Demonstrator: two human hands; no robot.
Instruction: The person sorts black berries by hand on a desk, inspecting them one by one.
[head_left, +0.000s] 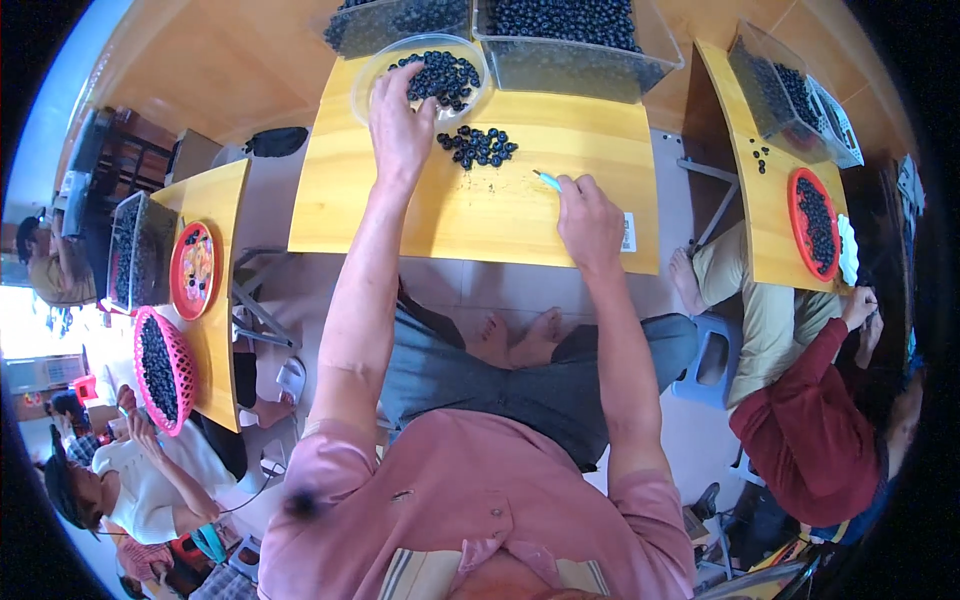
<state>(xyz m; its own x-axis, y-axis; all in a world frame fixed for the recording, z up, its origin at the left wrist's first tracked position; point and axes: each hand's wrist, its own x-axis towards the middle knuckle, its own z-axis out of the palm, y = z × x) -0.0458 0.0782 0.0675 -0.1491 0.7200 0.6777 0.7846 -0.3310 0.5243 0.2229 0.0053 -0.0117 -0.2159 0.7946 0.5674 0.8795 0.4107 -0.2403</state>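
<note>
My left hand (400, 125) reaches over the rim of a clear round bowl (366, 100), with thumb and fingers apart. Small dark balls (450, 80), like beads or berries, lie inside it. More of the same dark balls (480, 147) are in a loose cluster on the yellow wooden table (400, 220), between my hands. Right of that cluster, my right hand (588, 215) is closed around a small light-blue tool (547, 180) with a thin dark tip. The tip points left toward the cluster. Tiny dark crumbs dot the wood below the balls.
Two clear bins (580, 70) (400, 28) full of dark balls stand at the table's far edge. Side tables hold a pink basket (187, 372), a red-rimmed plate (178, 275) and a red tray (797, 235). People sit at left (150, 485) and right (815, 430).
</note>
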